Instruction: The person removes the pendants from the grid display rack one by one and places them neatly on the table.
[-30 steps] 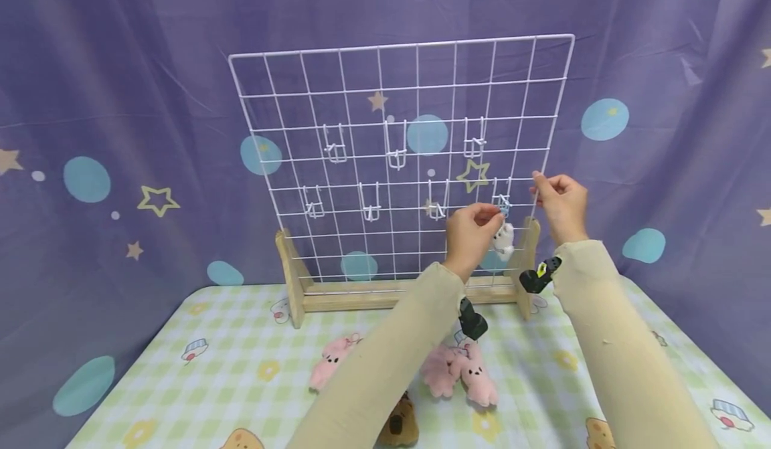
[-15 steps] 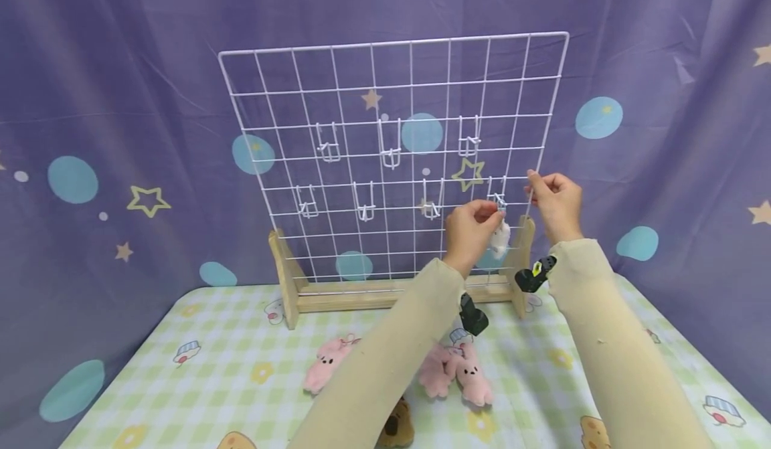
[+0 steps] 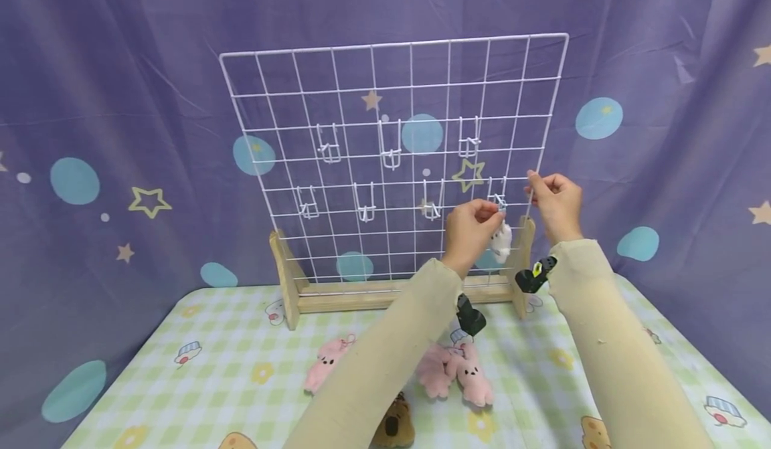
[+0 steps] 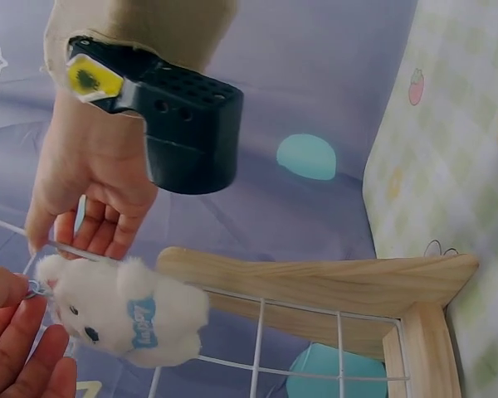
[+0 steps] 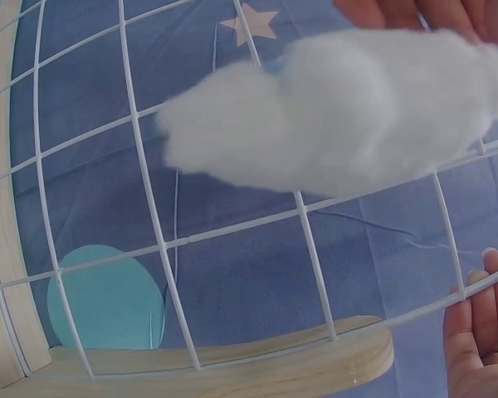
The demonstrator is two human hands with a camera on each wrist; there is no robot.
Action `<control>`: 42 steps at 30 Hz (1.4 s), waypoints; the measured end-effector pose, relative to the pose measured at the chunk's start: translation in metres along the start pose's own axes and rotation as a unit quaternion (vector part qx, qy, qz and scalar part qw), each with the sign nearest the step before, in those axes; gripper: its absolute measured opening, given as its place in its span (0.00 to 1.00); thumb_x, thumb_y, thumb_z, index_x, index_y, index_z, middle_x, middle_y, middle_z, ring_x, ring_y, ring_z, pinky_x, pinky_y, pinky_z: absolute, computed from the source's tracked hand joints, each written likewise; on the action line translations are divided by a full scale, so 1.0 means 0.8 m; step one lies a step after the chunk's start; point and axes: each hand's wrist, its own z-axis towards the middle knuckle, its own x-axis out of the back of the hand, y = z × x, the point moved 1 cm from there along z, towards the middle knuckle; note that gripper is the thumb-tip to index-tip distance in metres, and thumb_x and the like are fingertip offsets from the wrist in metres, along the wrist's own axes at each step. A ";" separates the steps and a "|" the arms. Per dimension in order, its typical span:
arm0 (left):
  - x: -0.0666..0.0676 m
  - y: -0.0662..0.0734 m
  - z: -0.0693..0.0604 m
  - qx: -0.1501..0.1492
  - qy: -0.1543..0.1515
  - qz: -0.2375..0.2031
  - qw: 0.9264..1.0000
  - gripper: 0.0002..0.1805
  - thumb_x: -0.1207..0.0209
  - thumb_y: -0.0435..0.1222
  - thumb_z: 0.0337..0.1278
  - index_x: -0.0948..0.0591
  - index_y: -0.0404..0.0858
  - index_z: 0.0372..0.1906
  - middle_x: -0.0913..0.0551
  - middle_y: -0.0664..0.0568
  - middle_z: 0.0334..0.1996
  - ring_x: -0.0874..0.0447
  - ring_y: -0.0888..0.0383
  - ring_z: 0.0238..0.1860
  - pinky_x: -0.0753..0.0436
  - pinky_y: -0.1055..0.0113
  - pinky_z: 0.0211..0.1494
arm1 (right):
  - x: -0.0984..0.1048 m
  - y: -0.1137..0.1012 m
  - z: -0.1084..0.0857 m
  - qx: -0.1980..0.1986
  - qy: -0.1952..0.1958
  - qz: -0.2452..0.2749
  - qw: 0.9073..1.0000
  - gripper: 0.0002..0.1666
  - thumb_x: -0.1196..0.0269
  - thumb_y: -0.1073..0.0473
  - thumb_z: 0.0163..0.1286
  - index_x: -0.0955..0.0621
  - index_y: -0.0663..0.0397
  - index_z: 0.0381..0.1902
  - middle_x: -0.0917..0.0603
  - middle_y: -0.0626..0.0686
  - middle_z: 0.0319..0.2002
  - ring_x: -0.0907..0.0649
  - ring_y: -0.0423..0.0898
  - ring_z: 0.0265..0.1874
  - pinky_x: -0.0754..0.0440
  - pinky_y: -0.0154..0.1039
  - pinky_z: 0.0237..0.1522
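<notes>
My left hand (image 3: 472, 236) pinches the small ring (image 4: 35, 288) at the head of a white plush keychain (image 3: 501, 244). The plush (image 4: 120, 308) dangles below the fingertips, just under the lower right hook (image 3: 497, 201); whether the ring sits on that hook cannot be made out. A blue patch with lettering marks its front in the left wrist view. At the grid's right edge, my right hand (image 3: 558, 207) grips the side wire between thumb and fingers. The white wire grid (image 3: 412, 87) stands upright in a wooden base (image 3: 355, 300).
Several other white hooks (image 3: 391, 156) hang on the grid in two rows. Pink plush keychains (image 3: 472, 377) lie on the checked tablecloth (image 3: 229, 369), another pink one (image 3: 328, 363) further left. A brown plush (image 3: 397, 425) is partly behind my left sleeve. A purple curtain (image 3: 144, 67) backs everything.
The head view has shifted slightly. Both hands keep their places at the grid, while the white plush swings and turns a little under my left fingers.
</notes>
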 end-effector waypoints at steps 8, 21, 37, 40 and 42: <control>0.007 0.006 -0.005 0.001 -0.008 -0.022 1.000 0.05 0.34 0.34 0.52 0.15 0.37 0.33 0.14 0.51 0.28 0.23 0.71 0.25 0.24 0.79 0.30 | -0.001 0.000 -0.001 -0.006 -0.006 0.012 1.000 0.17 0.34 0.58 0.62 0.27 0.55 0.18 0.18 0.42 0.16 0.22 0.36 0.18 0.23 0.26 0.26; 0.037 0.020 -0.040 0.005 -0.071 -0.114 0.991 0.05 0.35 0.33 0.53 0.16 0.34 0.35 0.15 0.50 0.29 0.21 0.68 0.27 0.21 0.76 0.32 | -0.001 0.001 -0.001 -0.017 -0.013 0.000 1.000 0.16 0.35 0.56 0.63 0.26 0.55 0.19 0.18 0.40 0.17 0.21 0.35 0.19 0.23 0.25 0.27; 0.098 0.001 -0.138 -0.020 -0.169 -0.055 0.984 0.05 0.35 0.34 0.54 0.16 0.36 0.35 0.14 0.51 0.32 0.20 0.69 0.31 0.19 0.74 0.36 | -0.001 -0.002 -0.003 -0.013 -0.016 0.054 0.998 0.17 0.35 0.61 0.62 0.27 0.55 0.17 0.18 0.43 0.15 0.20 0.34 0.16 0.23 0.24 0.23; 0.111 -0.006 -0.157 -0.011 -0.180 -0.057 0.982 0.05 0.35 0.33 0.53 0.16 0.36 0.34 0.14 0.50 0.32 0.20 0.68 0.32 0.20 0.73 0.37 | 0.000 -0.002 -0.003 -0.017 -0.018 0.060 0.998 0.17 0.35 0.62 0.62 0.27 0.55 0.16 0.18 0.43 0.15 0.20 0.34 0.16 0.23 0.24 0.23; 0.120 -0.011 -0.169 -0.005 -0.188 -0.053 0.981 0.05 0.35 0.33 0.53 0.16 0.36 0.34 0.14 0.50 0.32 0.20 0.68 0.32 0.20 0.73 0.38 | 0.001 -0.004 -0.003 -0.020 -0.019 0.061 0.998 0.17 0.35 0.62 0.63 0.27 0.55 0.16 0.18 0.43 0.15 0.21 0.34 0.16 0.23 0.24 0.23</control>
